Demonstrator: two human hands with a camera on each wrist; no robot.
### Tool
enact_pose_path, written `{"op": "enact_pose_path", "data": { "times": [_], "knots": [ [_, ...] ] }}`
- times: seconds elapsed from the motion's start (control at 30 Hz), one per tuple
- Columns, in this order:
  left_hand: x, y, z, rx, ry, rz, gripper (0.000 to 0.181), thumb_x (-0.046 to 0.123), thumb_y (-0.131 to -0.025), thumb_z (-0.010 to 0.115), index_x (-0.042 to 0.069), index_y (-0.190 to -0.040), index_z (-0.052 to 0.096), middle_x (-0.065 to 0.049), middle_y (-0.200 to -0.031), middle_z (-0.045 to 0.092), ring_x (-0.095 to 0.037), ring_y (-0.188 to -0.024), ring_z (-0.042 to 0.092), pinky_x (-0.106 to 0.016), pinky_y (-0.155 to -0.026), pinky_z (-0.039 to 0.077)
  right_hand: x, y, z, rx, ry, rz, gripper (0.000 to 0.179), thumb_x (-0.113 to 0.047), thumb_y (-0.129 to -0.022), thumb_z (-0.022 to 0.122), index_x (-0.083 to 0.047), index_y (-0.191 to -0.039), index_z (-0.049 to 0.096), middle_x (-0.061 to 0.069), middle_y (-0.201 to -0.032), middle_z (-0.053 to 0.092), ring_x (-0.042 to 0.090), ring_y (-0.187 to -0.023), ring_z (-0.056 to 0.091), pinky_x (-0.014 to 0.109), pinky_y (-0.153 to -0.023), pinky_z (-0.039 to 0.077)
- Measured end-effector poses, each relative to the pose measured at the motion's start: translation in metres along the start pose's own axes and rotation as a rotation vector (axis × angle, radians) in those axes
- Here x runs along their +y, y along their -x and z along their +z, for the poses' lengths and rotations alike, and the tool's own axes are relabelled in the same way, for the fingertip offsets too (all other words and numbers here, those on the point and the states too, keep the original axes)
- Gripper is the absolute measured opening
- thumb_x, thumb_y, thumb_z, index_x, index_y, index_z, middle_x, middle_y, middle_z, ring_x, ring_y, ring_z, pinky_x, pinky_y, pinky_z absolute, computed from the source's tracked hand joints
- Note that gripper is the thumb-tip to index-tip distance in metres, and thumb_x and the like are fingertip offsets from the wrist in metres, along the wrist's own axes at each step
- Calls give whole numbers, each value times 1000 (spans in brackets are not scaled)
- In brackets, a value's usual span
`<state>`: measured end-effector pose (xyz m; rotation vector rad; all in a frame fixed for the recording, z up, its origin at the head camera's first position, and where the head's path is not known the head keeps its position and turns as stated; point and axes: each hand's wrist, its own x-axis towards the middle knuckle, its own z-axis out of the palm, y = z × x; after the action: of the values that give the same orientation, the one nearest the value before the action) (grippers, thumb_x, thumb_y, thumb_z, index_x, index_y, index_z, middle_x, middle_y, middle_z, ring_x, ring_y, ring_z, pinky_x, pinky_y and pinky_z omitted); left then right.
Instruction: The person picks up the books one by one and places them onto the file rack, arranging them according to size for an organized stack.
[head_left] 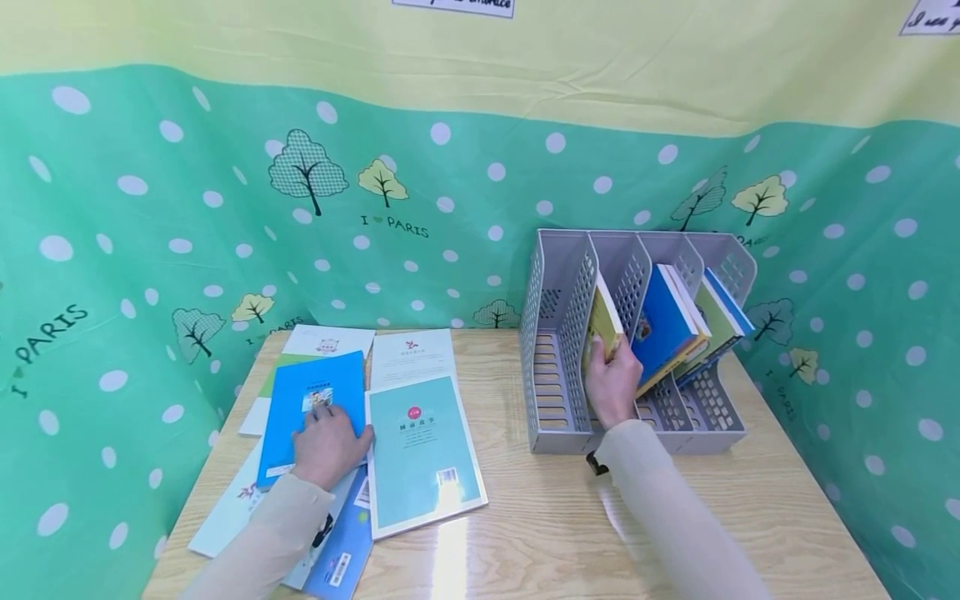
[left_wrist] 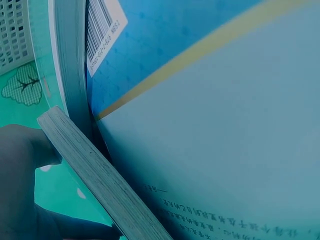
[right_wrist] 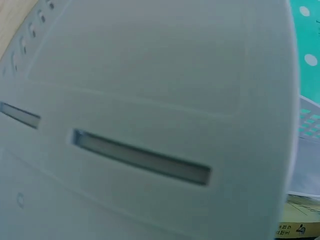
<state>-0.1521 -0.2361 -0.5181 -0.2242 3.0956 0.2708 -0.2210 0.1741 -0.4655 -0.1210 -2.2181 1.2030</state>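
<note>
My right hand grips a yellow-green book, which stands in the second compartment from the left of the grey file organizer. In the right wrist view, the organizer's front wall hides the hand; part of a yellow book shows at lower right. My left hand rests on a blue book with its fingers spread over the cover. The left wrist view shows this hand against the page edge of a thick book, above other books.
Blue and yellow books lean in the third compartment, green and blue ones in the fourth. A teal book lies beside several overlapping books on the wooden table. A green dotted cloth hangs behind.
</note>
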Motion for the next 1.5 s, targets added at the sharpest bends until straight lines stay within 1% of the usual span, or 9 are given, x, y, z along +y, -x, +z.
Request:
{"op": "enact_pose_path", "data": {
  "times": [0.17, 0.33, 0.57, 0.7, 0.93, 1.1, 1.23, 1.43, 1.5],
  "knots": [
    [0, 0, 1, 4, -8, 3, 81, 46, -87, 59, -20, -129, 40, -44, -134, 34, -60, -120, 36, -76, -83, 36, 2, 3, 2, -20, -3, 37, 37, -33, -99, 51, -6, -125, 55, 15, -124, 62, 31, -102, 65, 45, -76, 56],
    [-1, 0, 1, 7, -10, -2, 81, 46, -87, 59, -20, -130, 40, -43, -135, 34, -60, -120, 36, -76, -84, 35, 5, 5, 5, -26, -4, 38, 38, -34, -99, 51, -7, -126, 55, 13, -126, 61, 29, -101, 65, 45, -73, 57],
    [-1, -1, 2, -1, -12, -10, 82, 46, -87, 59, -20, -131, 39, -43, -136, 33, -60, -122, 34, -76, -86, 34, 7, 7, 7, -47, -16, 78, 40, -36, -99, 50, -10, -129, 52, 12, -127, 60, 30, -104, 64, 46, -79, 55],
    [0, 0, 2, 0, -11, -8, 82, 46, -87, 58, -20, -132, 38, -44, -136, 33, -60, -122, 33, -76, -86, 33, 9, 9, 8, -55, -21, 89, 40, -36, -99, 50, -9, -128, 53, 13, -127, 60, 31, -104, 64, 48, -79, 55],
    [0, 1, 1, 13, -6, 9, 82, 46, -88, 58, -21, -130, 39, -44, -134, 35, -61, -120, 36, -77, -84, 34, 12, 11, 11, -57, -20, 112, 40, -38, -99, 50, -9, -126, 54, 13, -126, 60, 30, -100, 65, 48, -76, 56],
    [0, 0, 1, 21, -19, 16, 81, 46, -87, 58, -21, -129, 40, -44, -133, 35, -60, -119, 37, -74, -82, 38, 14, 11, 13, -39, -22, 110, 40, -38, -98, 52, -8, -124, 55, 14, -125, 61, 30, -100, 65, 48, -76, 56],
    [-1, 1, 0, 27, -22, 20, 80, 46, -87, 59, -21, -128, 41, -44, -133, 36, -60, -118, 38, -74, -80, 40, 15, 10, 15, -46, -28, 114, 39, -36, -98, 53, -8, -125, 55, 14, -127, 60, 31, -102, 64, 48, -78, 55],
    [-1, 1, 1, 24, -35, 18, 82, 46, -87, 58, -21, -129, 40, -44, -134, 35, -60, -120, 37, -73, -81, 40, 11, 11, 15, -86, -5, 138, 39, -36, -98, 53, -8, -126, 54, 15, -126, 60, 31, -100, 65, 47, -76, 56],
    [-1, 1, 1, 27, -38, 16, 81, 46, -87, 59, -21, -129, 41, -44, -133, 36, -60, -119, 38, -73, -80, 40, 9, 10, 14, -95, 4, 138, 39, -35, -98, 54, -9, -127, 53, 15, -126, 60, 30, -102, 65, 47, -77, 55]
  ]
}}
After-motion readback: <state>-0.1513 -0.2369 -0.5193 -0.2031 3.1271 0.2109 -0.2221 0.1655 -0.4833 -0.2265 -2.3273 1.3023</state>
